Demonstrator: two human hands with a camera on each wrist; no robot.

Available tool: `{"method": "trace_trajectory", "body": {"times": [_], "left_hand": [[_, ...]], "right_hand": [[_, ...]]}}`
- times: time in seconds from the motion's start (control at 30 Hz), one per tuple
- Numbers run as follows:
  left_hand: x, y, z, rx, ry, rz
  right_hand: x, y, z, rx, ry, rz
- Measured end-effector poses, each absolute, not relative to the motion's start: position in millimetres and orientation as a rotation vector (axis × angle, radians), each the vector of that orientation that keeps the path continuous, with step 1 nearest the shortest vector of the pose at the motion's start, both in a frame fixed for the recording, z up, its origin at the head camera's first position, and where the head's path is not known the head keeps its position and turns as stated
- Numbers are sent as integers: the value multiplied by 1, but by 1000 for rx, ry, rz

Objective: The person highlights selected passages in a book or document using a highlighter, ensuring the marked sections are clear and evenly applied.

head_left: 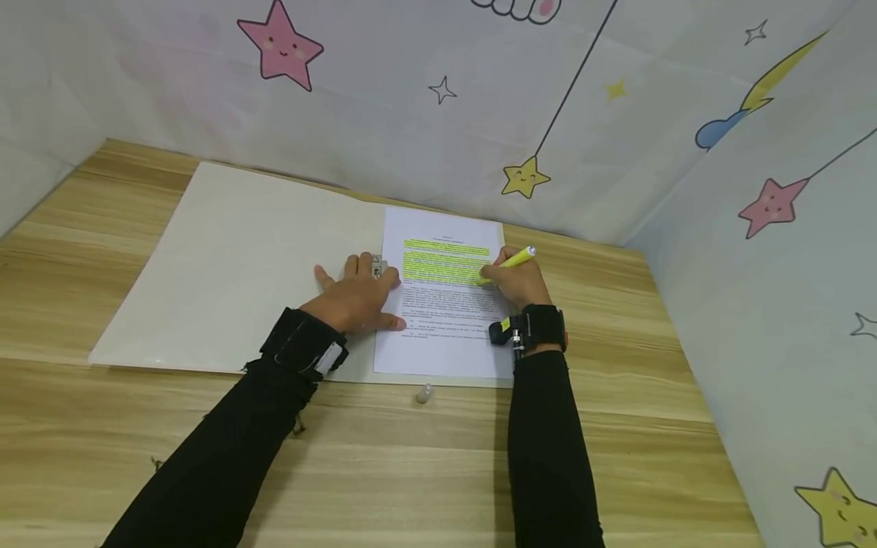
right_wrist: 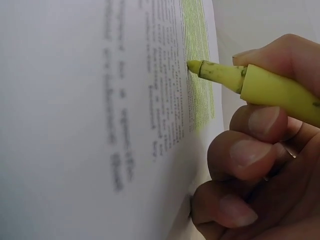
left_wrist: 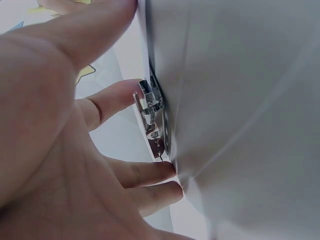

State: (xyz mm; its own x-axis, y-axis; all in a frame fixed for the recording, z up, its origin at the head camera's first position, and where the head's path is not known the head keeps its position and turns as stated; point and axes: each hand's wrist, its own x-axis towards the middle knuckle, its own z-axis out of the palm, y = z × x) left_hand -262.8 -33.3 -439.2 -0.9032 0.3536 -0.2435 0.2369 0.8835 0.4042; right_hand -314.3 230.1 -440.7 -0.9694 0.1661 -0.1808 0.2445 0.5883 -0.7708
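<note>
My right hand pinches a yellow highlighter between thumb and fingers, its other fingers curled beneath. The tip meets the printed sheet at the right end of the lowest yellow line. Yellow marking covers the upper paragraphs; the lower text is plain. With fingers spread, my left hand rests at the sheet's left side, thumb and index finger on the paper. Next to its fingers is the metal clip of the open white folder that lies under the sheet.
A small pale cap lies on the wooden table just in front of the folder. Cloth walls with printed stars close off the back and right side. The folder's back edge is near the back wall.
</note>
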Motion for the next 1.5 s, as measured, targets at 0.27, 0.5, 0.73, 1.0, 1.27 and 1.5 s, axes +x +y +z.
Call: {"method": "trace_trajectory", "body": {"times": [0.27,0.5,0.73,1.0,1.27,1.5], "left_hand": [[-262,-34,-437,438,2733,539],[-262,-34,-436,439,2728,535],[-262,-32,-437,441,2736,542],[-261,-32,-438,428,2737,537],[-261,-32,-438,427,2734,537],[-261,-32,-437,430,2739,540]], "right_hand": [[-312,232,-437,356,2732,-1320],[-311,235,-436,364,2729,-1282],[-311,242,-437,385,2742,-1275],[-314,244,-439,370,2726,-1283],[-314,244,-437,405,2696,-1287],[-312,245,-434,439,2699,-1257]]}}
